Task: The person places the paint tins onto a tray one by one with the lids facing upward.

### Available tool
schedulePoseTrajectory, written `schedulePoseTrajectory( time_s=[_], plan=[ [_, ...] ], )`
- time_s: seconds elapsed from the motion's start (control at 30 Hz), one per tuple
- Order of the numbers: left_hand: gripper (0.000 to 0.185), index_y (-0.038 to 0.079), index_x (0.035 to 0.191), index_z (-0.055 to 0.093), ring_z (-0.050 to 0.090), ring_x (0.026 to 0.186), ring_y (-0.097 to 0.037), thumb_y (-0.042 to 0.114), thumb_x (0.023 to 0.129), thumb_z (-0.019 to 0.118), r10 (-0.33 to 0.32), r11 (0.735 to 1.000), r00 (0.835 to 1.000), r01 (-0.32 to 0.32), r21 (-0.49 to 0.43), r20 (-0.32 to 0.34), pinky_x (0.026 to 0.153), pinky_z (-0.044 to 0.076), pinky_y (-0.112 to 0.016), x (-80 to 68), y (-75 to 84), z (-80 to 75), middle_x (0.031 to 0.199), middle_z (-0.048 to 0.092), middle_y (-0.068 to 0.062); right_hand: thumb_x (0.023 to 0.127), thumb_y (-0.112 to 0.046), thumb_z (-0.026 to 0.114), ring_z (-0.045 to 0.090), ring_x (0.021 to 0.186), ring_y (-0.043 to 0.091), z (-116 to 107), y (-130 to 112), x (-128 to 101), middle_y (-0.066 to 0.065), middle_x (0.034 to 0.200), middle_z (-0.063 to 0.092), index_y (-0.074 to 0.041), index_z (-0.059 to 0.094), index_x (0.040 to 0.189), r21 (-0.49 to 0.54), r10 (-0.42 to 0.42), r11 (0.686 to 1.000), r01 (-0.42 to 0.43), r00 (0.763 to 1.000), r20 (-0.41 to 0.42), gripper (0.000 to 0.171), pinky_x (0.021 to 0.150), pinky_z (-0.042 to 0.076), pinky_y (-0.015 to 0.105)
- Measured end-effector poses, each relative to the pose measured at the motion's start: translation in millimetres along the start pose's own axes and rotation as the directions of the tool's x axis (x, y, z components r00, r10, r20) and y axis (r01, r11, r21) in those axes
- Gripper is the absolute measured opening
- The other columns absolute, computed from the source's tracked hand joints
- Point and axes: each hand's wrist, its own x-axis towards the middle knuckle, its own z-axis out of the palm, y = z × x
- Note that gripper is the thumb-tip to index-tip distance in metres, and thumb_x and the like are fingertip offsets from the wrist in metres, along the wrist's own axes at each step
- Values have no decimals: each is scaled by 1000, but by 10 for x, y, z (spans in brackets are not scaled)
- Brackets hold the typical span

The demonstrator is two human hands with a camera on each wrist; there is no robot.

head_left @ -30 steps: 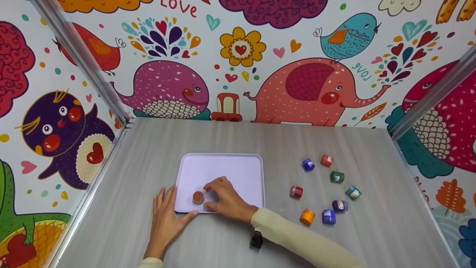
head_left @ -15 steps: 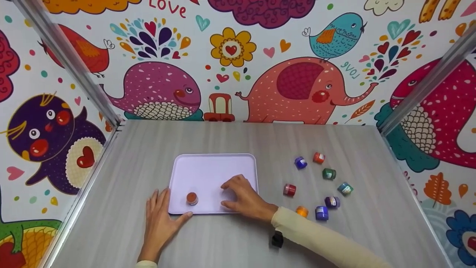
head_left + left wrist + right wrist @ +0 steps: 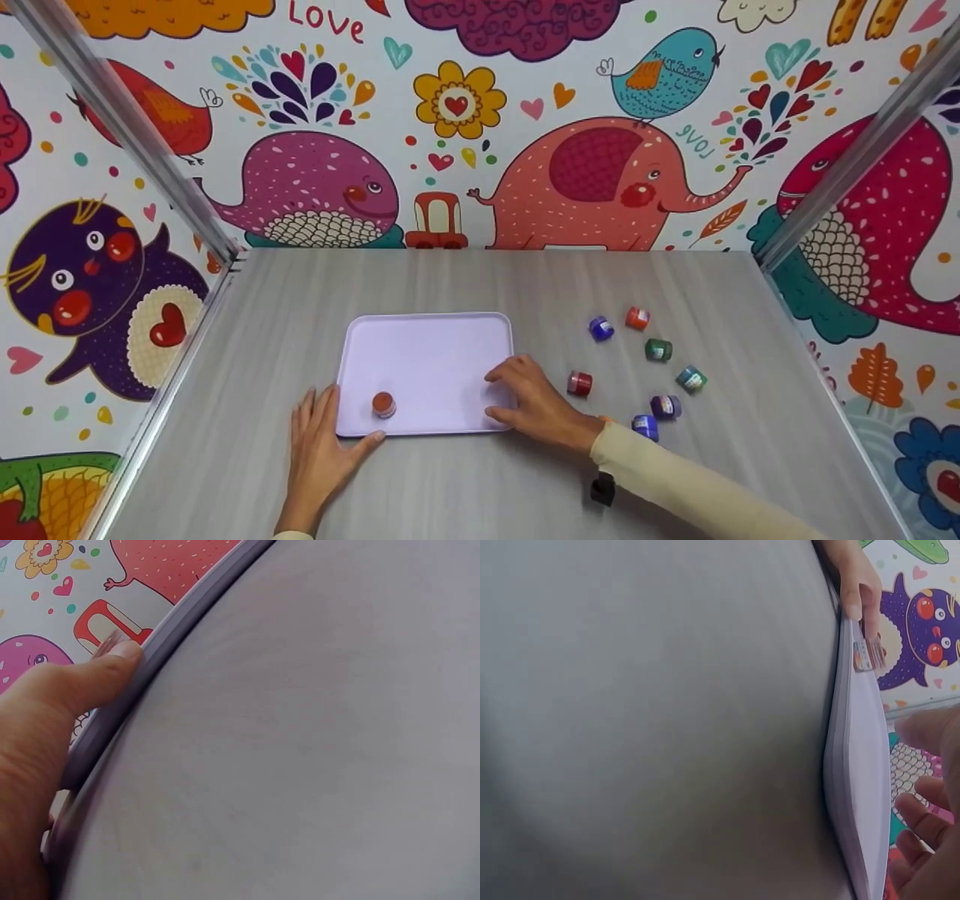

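A pale lilac tray (image 3: 427,317) lies on the grey table. A small orange-lidded paint jar (image 3: 383,405) stands alone in its front left corner. My left hand (image 3: 321,448) lies flat on the table at that corner, its thumb (image 3: 101,673) against the tray rim (image 3: 174,621). My right hand (image 3: 525,394) hovers over the tray's right edge with loosely curled fingers and holds nothing. In the right wrist view the tray (image 3: 864,765) is seen edge-on, with the jar (image 3: 866,654) and the left hand (image 3: 857,585) at its far end and the right fingers (image 3: 924,823) beside it.
Several small paint jars lie scattered right of the tray, among them a red jar (image 3: 579,383), a blue jar (image 3: 601,328), a green jar (image 3: 658,349) and a purple jar (image 3: 665,406). Patterned walls with metal posts close in the table on three sides.
My right hand has let go of the orange-lidded jar on the tray and moved right to the tray's right edge. The left hand has stayed put.
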Motion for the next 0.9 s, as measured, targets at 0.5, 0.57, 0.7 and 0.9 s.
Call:
schedulePoseTrajectory(
  time_s=[0.5, 0.57, 0.7, 0.9],
  plan=[
    [119, -6, 165, 38, 15, 162, -57, 60, 83, 91, 19, 1000, 1000, -19, 22, -15, 132, 1, -71, -43, -41, -86, 168, 39, -31, 96, -20, 89, 53, 129, 19, -406, 190, -299, 5, 133, 66, -8, 68, 136, -95, 27, 995, -30, 999, -27, 47, 109, 56, 41],
    [117, -7, 164, 39, 16, 162, -58, 60, 83, 91, 40, 999, 999, -39, 18, -30, 131, 3, -73, -42, -49, -73, 167, 41, -32, 97, -21, 88, 54, 129, 19, -469, 233, -339, 3, 134, 66, -8, 68, 137, -112, 47, 992, -51, 998, -37, 47, 109, 55, 41],
    [116, -9, 163, 41, 19, 160, -59, 59, 83, 90, 77, 997, 996, -77, 11, -49, 129, 6, -76, -31, -55, -32, 165, 43, -33, 98, -22, 87, 55, 124, 20, -589, 328, -435, 2, 135, 63, -8, 68, 138, -123, 108, 986, -114, 993, -53, 47, 104, 56, 37],
    [117, -8, 164, 39, 16, 162, -58, 61, 84, 89, 71, 997, 997, -71, 6, -30, 130, 3, -75, -17, -40, 11, 166, 42, -31, 99, -23, 86, 55, 121, 22, -697, 442, -569, 5, 136, 63, -8, 66, 140, -127, 197, 971, -204, 978, -63, 48, 104, 57, 39]
  ],
)
